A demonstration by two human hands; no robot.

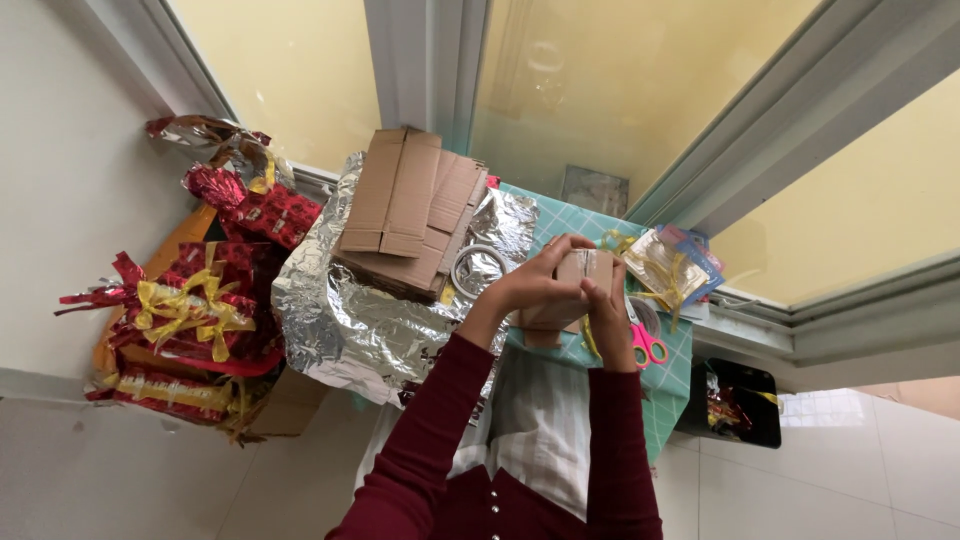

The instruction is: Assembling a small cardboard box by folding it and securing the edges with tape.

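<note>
Both your hands clamp the small cardboard box (pixel 572 290) above the green cutting mat (pixel 668 385): left hand (pixel 535 283) wrapping one side, right hand (pixel 607 315) pinching the other. Squeeze harder and its thin walls could buckle over the pink scissors (pixel 648 345).

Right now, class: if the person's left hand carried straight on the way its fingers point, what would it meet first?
The left hand already grips the small cardboard box, fingers pointing toward the right hand. Past the box, it would likely reach the yellow ribbon packets, though depth is unclear.
</note>
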